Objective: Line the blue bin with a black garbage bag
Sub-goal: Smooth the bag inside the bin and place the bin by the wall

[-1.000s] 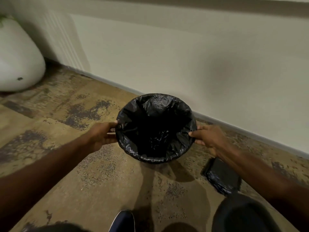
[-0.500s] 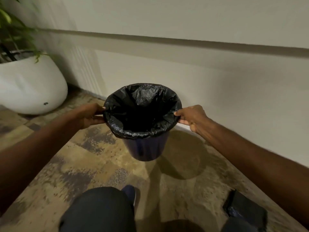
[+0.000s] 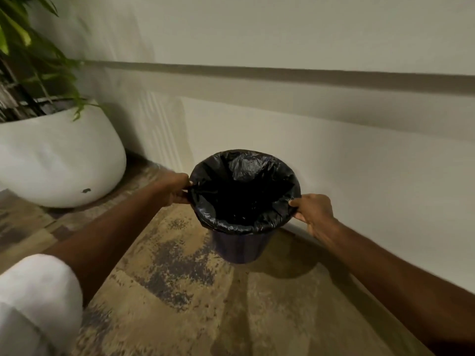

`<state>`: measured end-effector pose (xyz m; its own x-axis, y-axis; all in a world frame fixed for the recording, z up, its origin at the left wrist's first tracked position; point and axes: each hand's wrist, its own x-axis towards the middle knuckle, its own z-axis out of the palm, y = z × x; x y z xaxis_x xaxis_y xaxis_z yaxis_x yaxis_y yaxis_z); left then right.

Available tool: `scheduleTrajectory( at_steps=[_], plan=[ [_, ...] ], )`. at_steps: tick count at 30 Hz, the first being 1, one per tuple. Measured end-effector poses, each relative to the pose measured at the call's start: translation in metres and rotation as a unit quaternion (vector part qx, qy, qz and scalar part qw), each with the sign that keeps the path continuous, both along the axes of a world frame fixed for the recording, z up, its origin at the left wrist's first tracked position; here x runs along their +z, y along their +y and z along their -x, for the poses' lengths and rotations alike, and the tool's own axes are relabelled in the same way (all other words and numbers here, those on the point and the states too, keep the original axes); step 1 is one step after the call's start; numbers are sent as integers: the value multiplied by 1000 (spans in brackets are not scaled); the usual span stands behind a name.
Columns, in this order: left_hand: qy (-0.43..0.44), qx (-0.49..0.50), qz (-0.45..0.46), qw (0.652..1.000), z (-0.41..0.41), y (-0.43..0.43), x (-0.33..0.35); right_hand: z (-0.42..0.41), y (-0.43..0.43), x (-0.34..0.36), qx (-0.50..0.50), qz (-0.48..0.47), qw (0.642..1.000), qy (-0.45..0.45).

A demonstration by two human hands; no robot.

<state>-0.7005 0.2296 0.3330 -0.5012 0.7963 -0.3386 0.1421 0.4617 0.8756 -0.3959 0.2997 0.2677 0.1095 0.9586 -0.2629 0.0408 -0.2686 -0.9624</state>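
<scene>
Blue bin [image 3: 243, 249] upright, close against wall [image 3: 334, 155], right of white planter [image 3: 59, 160]; whether base touches floor [image 3: 200, 299] unclear. Black garbage bag [image 3: 245, 191] fills bin's mouth, edge folded down over rim all round. 2 hands at rim: left hand [image 3: 174, 188] pinches bag-covered left edge, right hand [image 3: 314, 211] pinches right edge, fingers closed on plastic. White sleeve [image 3: 36, 299] at lower left corner of view.

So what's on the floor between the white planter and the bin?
In the head view, only bare patterned floor lies between planter and bin; the left hand reaches across above it.
</scene>
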Motion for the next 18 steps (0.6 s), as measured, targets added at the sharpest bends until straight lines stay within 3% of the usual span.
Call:
scheduleTrajectory(
  at_steps=[10,18],
  plan=[
    [5,-24,23,999,68,81,-68,60,60,-67,-4,19,999,-51],
    [-16,-20,8,1000,69,96,-106,58,72,-89,7,2,997,-81]
  ],
)
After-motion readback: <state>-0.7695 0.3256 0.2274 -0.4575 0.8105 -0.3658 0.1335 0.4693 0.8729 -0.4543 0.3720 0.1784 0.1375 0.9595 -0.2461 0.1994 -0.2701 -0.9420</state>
